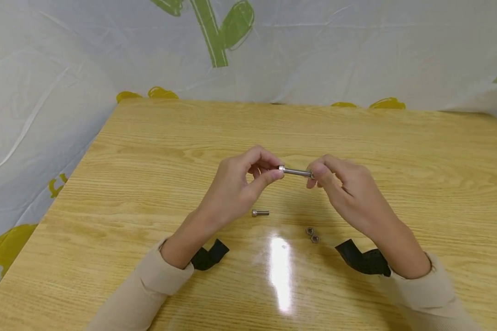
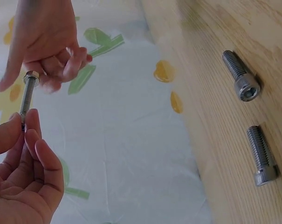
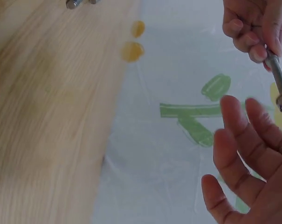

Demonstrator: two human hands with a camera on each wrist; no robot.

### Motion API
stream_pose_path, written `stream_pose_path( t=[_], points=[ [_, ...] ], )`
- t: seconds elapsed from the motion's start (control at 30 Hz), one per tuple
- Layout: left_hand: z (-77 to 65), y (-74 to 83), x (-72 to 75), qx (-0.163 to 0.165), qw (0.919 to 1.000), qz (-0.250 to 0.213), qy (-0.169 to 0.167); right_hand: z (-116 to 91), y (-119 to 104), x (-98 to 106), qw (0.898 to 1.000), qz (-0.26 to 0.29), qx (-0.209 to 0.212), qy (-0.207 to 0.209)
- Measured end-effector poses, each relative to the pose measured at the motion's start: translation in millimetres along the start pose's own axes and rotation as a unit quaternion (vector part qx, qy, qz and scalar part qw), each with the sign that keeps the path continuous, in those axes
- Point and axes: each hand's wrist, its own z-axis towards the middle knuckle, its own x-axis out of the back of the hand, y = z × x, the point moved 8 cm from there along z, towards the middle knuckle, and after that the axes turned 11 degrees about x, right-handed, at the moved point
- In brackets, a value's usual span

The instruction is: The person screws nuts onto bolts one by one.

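My left hand [image 1: 236, 184] pinches a metal bolt [image 1: 296, 172] at its head, between thumb and fingertips. A hex nut [image 2: 31, 75] sits on the bolt's far end. My right hand [image 1: 349, 188] is around that nut; in the wrist views its fingers [image 3: 234, 114] stand spread and apart from the nut. A shorter socket-head bolt [image 1: 260, 213] lies on the table below the hands. Two loose nuts [image 1: 312, 235] lie close together, nearer the right forearm. The left wrist view shows two socket-head bolts, an upper bolt [image 2: 241, 77] and a lower bolt [image 2: 262, 156].
The wood-grain table [image 1: 170, 133] reaches back to a pale patterned sheet [image 1: 314, 55] hanging behind and at the left. Black straps hang at both wrists, a left strap [image 1: 210, 255] and a right strap [image 1: 362, 258]. Light glares on the tabletop near the front.
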Motion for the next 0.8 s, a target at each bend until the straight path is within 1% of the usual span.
stream_pose_path(
  t=[0.1, 0.2, 0.3, 0.47, 0.63, 0.8],
  points=[
    [0.5, -2.4, 1.2, 0.009, 1.0000, -0.001, 0.004, 0.4, -4.8, 3.3, 0.999, -0.007, 0.040, -0.006],
    [1.0, -4.2, 2.9, 0.017, 0.9998, -0.005, 0.009, 0.8, -10.9, 7.1, 0.996, -0.010, 0.083, 0.008],
    [1.4, -5.1, 4.5, 0.025, 0.9996, -0.011, 0.012, 1.1, -15.1, 9.2, 0.994, -0.014, 0.107, 0.024],
    [1.9, -4.8, 4.9, 0.029, 0.9994, -0.018, 0.010, 1.2, -17.6, 11.2, 0.992, -0.021, 0.116, 0.042],
    [1.9, -5.3, 3.4, 0.031, 0.9993, -0.021, 0.005, 1.3, -19.3, 13.5, 0.990, -0.007, 0.131, 0.059],
    [1.6, -5.6, 3.3, 0.034, 0.9992, -0.020, 0.002, 1.6, -18.3, 13.8, 0.989, -0.010, 0.133, 0.059]
  ],
)
